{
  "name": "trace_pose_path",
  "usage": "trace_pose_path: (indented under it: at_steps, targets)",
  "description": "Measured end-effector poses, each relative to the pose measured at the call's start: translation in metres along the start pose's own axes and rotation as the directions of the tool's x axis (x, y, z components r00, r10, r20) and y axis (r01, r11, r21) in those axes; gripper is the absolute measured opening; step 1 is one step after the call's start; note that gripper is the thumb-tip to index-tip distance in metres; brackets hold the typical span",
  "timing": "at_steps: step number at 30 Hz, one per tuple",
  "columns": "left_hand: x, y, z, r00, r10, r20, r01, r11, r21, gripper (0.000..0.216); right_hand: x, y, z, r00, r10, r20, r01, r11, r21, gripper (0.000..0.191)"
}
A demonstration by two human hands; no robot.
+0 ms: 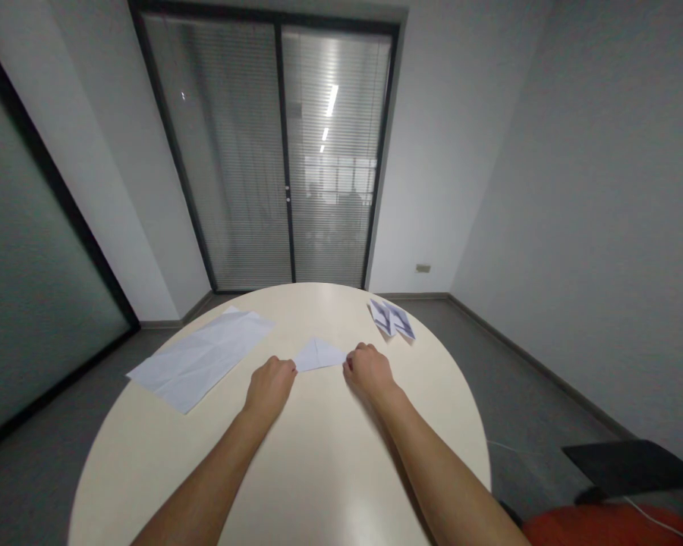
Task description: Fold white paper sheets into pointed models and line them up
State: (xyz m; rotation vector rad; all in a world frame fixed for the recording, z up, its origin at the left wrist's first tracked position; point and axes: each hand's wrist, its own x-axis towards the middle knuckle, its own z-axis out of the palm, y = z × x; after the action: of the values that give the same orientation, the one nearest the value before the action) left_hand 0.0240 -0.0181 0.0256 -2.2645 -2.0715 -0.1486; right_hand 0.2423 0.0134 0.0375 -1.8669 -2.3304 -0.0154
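Note:
A small folded piece of white paper [319,355], roughly triangular with a crease down its middle, lies between my hands on the table. My left hand [271,381] is closed and pinches its left corner. At the opposite corner, my right hand [369,368] is also closed on the paper, with the fingertips curled and partly hidden. Beyond my left hand rests a larger creased sheet of white paper [205,356], spread out flat. A folded paper shape [391,318] with raised flaps sits past my right hand.
The round cream table [296,470] fills the lower middle. A black chair part [631,464] and something red-orange [603,527] are at the lower right. Behind the table stands a dark-framed glass partition with blinds [239,167].

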Motion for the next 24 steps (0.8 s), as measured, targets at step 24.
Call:
trace_pose_path:
  at_steps: [24]
  targets:
    - [0.002, -0.007, 0.005, 0.999, 0.028, -0.021, -0.029, 0.999, -0.019, 0.033, 0.010, 0.016, 0.014, 0.996, -0.060, -0.063, 0.068, 0.987, 0.143, 0.028]
